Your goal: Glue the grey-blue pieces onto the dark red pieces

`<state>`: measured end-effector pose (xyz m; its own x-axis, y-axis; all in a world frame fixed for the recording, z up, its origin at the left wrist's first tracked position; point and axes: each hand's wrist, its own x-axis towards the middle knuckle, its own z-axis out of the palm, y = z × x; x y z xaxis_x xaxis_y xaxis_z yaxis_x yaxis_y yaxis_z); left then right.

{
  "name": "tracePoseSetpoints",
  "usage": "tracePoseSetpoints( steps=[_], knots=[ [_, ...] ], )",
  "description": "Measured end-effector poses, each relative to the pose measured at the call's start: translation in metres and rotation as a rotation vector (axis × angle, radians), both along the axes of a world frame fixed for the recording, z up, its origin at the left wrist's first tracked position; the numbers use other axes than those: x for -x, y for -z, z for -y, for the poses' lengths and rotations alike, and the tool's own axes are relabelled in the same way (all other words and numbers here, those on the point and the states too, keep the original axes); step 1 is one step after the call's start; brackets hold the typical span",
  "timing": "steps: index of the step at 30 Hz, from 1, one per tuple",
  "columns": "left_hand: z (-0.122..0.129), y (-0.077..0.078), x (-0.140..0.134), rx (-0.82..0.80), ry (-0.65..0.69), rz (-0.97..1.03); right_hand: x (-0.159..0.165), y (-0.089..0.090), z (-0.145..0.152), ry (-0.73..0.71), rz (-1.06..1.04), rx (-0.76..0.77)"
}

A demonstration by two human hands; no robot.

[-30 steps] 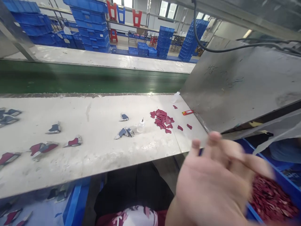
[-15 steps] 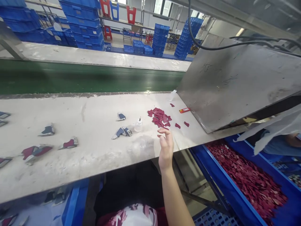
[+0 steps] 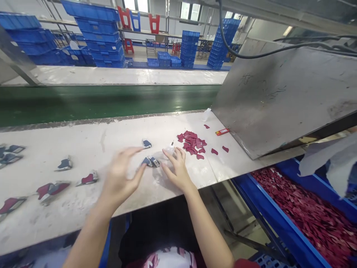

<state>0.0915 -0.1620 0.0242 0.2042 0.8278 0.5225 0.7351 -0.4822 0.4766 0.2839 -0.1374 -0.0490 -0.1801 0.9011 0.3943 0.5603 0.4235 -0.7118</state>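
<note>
Flanking the blue pieces [image 3: 154, 161] on the bench [image 3: 125, 130], the left hand [image 3: 120, 180] has an open grip and the right hand [image 3: 179, 170], its grip impossible to tell, curls by the bottle [image 3: 170, 149], perhaps stood close for easy reach.

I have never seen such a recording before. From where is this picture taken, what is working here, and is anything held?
There is no machine at work here: these are a person's bare hands, seen from a camera worn on the head, looking forward and down. On the white table lie blue-and-grey parts, a pile of dark red pieces and a small bottle. The left hand is open, blurred and empty, beside those parts. The right hand is at the bottle; whether it touches it, I cannot tell. More red pieces fill a blue bin at the right.
</note>
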Motion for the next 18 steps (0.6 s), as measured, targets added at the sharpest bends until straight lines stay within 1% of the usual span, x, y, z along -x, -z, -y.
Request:
tracePoseSetpoints(
  steps=[2,4,5,7,8,10,12,15,18],
  knots=[
    [-0.017,0.017,0.013,0.045,0.093,-0.187,-0.003,0.001,0.001,0.052,-0.058,-0.036],
    [-0.034,0.033,0.014,0.117,0.133,-0.338,-0.005,0.001,0.003,0.116,-0.156,-0.073],
    [-0.040,0.039,0.011,0.144,0.132,-0.381,-0.006,0.001,0.005,0.143,-0.230,-0.084],
    [-0.046,0.045,0.005,0.150,0.142,-0.416,-0.006,0.001,0.010,0.193,-0.429,-0.077],
    [-0.045,0.046,0.002,0.129,0.153,-0.420,-0.006,0.001,0.013,0.228,-0.543,-0.066],
    [-0.034,0.047,-0.004,0.047,0.165,-0.404,-0.007,0.001,0.021,0.328,-0.751,-0.046],
    [-0.017,0.050,-0.010,-0.032,0.150,-0.372,-0.010,0.001,0.029,0.429,-0.883,-0.040],
    [0.007,0.060,-0.016,-0.059,0.090,-0.295,-0.017,0.003,0.038,0.501,-0.935,-0.053],
    [0.020,0.069,-0.018,0.022,0.050,-0.179,-0.022,0.009,0.044,0.526,-0.882,-0.072]
  ],
)
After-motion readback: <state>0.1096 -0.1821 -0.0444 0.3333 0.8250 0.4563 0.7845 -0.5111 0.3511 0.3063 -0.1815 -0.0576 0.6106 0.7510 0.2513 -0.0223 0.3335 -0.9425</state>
